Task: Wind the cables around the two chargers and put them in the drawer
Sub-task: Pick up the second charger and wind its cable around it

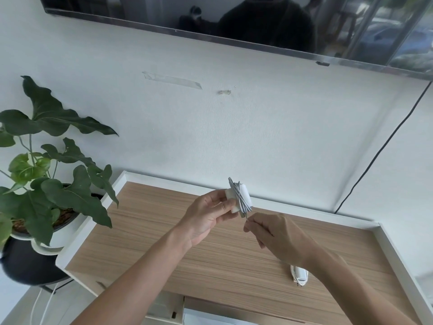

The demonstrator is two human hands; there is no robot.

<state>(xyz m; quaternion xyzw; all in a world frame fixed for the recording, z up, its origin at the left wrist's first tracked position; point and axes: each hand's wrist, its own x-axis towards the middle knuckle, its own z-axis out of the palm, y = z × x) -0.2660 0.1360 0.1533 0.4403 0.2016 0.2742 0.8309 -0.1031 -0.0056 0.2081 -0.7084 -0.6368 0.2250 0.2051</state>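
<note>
Two chargers: one wound charger [299,275] lies on the wooden cabinet top [145,231]. Our left hand [206,219] grips the other charger [239,198] aloft, steadying it while our right hand [274,238] pinches its cable end [246,216] taut for tucking.

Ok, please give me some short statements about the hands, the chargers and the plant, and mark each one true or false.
1. The left hand grips a white charger with cable wound round it. True.
2. The right hand rests flat on the wooden cabinet top. False: it pinches the cable end in the air.
3. A second wound charger lies on the cabinet top. True.
4. The potted plant stands right of the cabinet. False: it stands left.
5. Both chargers are already in the drawer. False: neither is.
</note>
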